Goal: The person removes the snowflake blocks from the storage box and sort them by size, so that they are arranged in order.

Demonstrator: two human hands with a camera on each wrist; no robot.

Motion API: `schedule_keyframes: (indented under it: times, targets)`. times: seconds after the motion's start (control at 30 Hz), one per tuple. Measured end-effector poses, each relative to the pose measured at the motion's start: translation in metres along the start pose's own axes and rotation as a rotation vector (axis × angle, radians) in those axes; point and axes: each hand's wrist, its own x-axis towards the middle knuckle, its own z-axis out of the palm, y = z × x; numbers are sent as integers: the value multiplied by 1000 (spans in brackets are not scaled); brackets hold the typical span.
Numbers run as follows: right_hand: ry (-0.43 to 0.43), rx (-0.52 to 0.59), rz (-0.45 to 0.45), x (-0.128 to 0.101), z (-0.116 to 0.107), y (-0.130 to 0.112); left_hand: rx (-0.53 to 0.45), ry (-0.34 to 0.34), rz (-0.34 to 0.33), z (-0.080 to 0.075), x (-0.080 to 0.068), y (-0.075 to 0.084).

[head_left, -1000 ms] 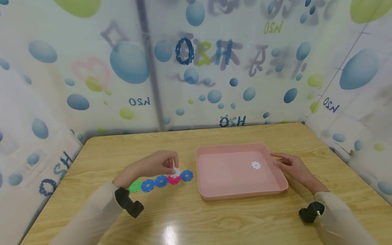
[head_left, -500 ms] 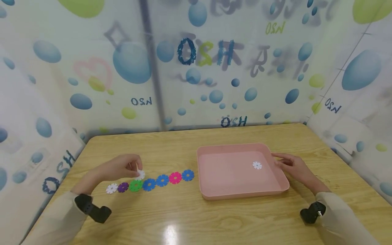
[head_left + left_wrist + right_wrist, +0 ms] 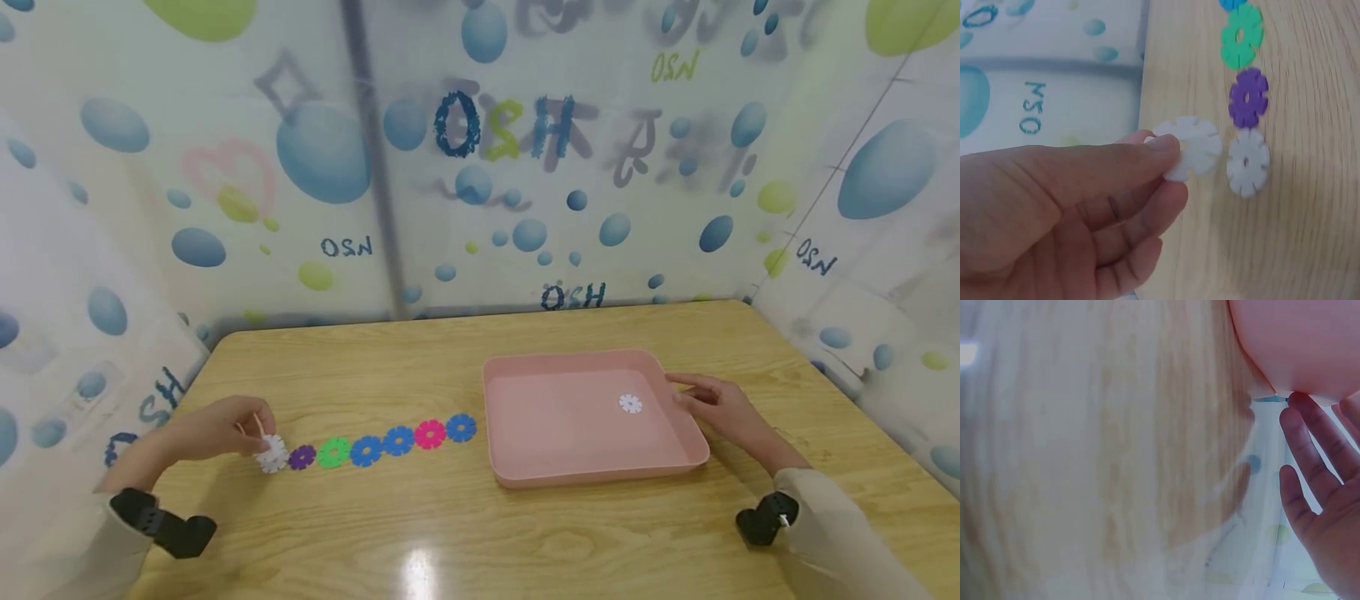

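My left hand [image 3: 221, 427] pinches a white notched plastic disc [image 3: 1192, 150] between thumb and fingers. In the left wrist view, the held disc is just beside a second white disc [image 3: 1247, 164] on the table; in the head view the two overlap. That second disc ends a row that runs right through a purple disc [image 3: 302, 457], a green disc [image 3: 333, 452], two blue discs, a pink disc [image 3: 431, 433] and a blue disc [image 3: 461, 427]. My right hand [image 3: 723, 412] rests its loosely extended fingers against the right side of a pink tray [image 3: 555, 482].
One white disc [image 3: 630, 403] lies inside the tray, towards its right side. The wooden table [image 3: 360, 533] ends at the back against a wall [image 3: 480, 233] printed with blue and green spots. More of this spotted wall stands at both sides.
My left hand has moved left along the row with the pinched white disc, from above the pink disc, past the green one, to the white end disc. My right hand stays at the tray.
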Motion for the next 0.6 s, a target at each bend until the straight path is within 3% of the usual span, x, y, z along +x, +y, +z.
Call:
schedule_keyframes:
  times: [0.1,0.33,0.47,0.6]
  targets:
    - [-2,-1,0,0,0,-1,2,11,-74,-3,-8,-7]
    - [1,4,2,0,0,-3,32,70,-331,-2,-17,-22]
    - [0,14,7,-1,0,-3,61,100,-369,2,-19,-36]
    - [-2,23,3,-1,0,-3,92,127,-320,4,-20,-45]
